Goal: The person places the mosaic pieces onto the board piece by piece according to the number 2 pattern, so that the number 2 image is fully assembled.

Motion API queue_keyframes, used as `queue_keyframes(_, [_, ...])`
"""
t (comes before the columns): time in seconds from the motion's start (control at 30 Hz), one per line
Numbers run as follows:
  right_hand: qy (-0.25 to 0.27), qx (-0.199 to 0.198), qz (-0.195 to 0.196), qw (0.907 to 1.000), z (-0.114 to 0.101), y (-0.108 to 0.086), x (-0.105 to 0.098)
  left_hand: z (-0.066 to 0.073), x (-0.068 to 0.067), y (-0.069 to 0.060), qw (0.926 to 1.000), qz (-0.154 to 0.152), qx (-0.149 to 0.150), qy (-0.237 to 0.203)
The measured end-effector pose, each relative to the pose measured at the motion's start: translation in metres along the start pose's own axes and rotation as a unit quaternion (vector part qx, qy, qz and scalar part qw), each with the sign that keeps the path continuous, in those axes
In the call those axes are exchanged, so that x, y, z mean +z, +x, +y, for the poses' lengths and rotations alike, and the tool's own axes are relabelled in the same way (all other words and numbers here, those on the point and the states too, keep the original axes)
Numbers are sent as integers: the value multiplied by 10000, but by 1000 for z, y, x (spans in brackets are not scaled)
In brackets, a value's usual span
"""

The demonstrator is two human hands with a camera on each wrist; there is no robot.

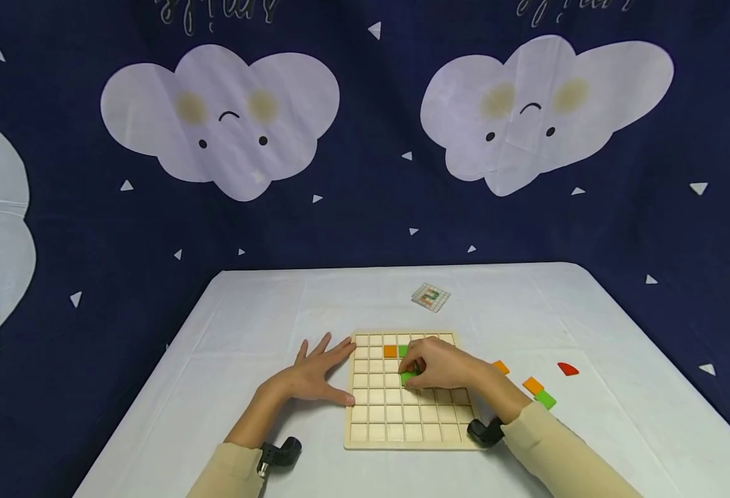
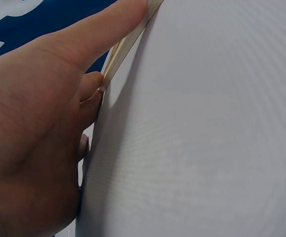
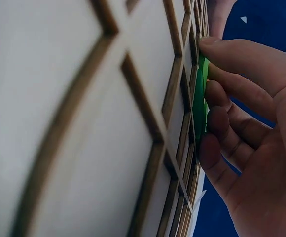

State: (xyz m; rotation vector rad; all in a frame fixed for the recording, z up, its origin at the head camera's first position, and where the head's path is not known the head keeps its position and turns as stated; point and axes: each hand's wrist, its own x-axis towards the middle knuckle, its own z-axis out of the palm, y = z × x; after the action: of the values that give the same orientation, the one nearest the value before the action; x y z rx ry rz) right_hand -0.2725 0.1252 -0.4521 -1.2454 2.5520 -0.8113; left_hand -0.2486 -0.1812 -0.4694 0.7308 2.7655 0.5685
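A square wooden grid board (image 1: 411, 445) lies on the white table. My left hand (image 1: 315, 373) is spread beside its left edge, fingertips and thumb touching the frame; in the left wrist view the thumb (image 2: 98, 34) lies along that edge. My right hand (image 1: 442, 363) is over the board's middle, pinching a green tile (image 1: 407, 378) between thumb and fingers. From the right wrist, the green tile (image 3: 199, 103) appears at the grid's surface; whether it is fully seated I cannot tell. An orange tile (image 1: 390, 351) and another green tile (image 1: 403, 351), partly hidden, sit in an upper row.
Right of the board lie an orange tile (image 1: 533, 385) touching a green tile (image 1: 546, 400), a partly covered orange tile (image 1: 500, 367) and a red quarter-round piece (image 1: 567, 369). A small stack of pattern cards (image 1: 430, 297) lies behind the board. A dark blue cloud-print curtain (image 1: 377, 228) hangs behind.
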Motion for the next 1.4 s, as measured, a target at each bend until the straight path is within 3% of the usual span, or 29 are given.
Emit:
queue_keyframes(0.27, [302,-77,109,9995,6,-3,-3,1,1,0,9999,66,67,-52])
queue_keyframes(0.6, [903,385,274,9948,18,-18,-16,-1,2,0,9999,77,51,-77])
queue_keyframes(1.17, [566,831,631,9929,41,-51,-32,-3,2,0,10000,62,71,-33])
queue_keyframes(1.4, [377,1054,978,9889,53,-67,-37,-2,2,0,9999,58,86,-40])
